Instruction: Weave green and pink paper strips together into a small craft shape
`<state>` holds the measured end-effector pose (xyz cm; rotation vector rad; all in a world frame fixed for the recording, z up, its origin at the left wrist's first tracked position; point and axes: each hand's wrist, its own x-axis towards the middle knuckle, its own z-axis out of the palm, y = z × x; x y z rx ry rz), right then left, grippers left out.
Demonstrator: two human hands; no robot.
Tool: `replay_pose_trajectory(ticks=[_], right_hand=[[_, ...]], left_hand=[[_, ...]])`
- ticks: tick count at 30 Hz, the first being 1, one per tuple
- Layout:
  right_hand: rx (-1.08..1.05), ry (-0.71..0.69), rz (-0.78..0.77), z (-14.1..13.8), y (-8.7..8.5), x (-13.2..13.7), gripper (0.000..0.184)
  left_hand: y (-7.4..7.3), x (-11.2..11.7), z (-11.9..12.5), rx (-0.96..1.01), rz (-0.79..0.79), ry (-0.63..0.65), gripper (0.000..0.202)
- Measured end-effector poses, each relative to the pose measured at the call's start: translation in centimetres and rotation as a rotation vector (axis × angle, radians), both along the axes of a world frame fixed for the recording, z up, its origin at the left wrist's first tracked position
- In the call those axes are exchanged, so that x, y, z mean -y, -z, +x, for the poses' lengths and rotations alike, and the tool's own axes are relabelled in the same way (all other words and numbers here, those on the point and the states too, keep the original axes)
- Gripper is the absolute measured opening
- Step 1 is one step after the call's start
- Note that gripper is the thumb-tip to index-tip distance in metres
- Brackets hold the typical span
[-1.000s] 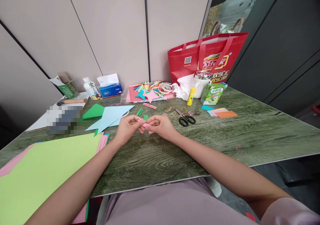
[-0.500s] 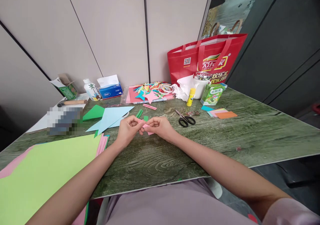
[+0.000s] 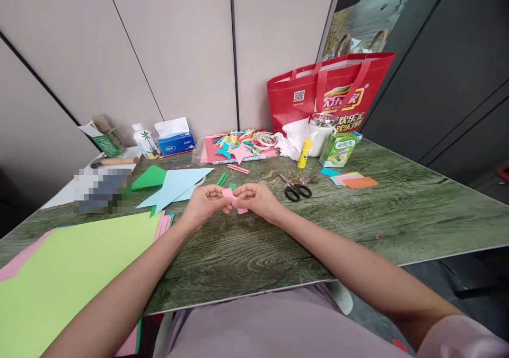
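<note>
Between my hands is a small piece of pink paper [image 3: 228,193], with its ends sticking out above and below the fingers. My left hand [image 3: 207,202] pinches it from the left. From the other side my right hand [image 3: 257,200] has thumb and fingers closed on it. Fingers hide part of the paper, so its folds cannot be made out. Just behind the fingertips lies a small green paper piece [image 3: 233,187]. Green strips [image 3: 221,179] and pink strips [image 3: 238,168] rest on the table beyond. Black-handled scissors [image 3: 295,189] lie to the right of my right hand.
Large yellow-green sheets [image 3: 79,278] cover the table's left front, with light blue paper [image 3: 181,185] behind. At the back stand a tissue box [image 3: 175,144], paper stars [image 3: 239,153], a glue stick [image 3: 304,154], a white mug [image 3: 318,138], a green carton [image 3: 339,150] and a red bag [image 3: 294,101].
The pink paper has turned between my fingers, and more of its upper end shows now. Both hands stay in nearly the same place.
</note>
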<state>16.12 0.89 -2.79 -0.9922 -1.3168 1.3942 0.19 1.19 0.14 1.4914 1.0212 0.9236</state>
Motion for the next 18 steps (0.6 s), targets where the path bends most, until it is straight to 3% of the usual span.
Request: replay_pose_trajectory(ticks=[11, 18], right_hand=[[-0.034, -0.012, 0.001, 0.1, -0.6, 0.1, 0.031], [-0.156, 0.307, -0.088, 0.8, -0.4, -1.3, 0.025]], left_hand=[[-0.3, 0.0, 0.0, 0.051, 0.021, -0.025, 0.032], [0.3, -1.9, -0.7, -0.055, 0.257, -0.356, 0.021]])
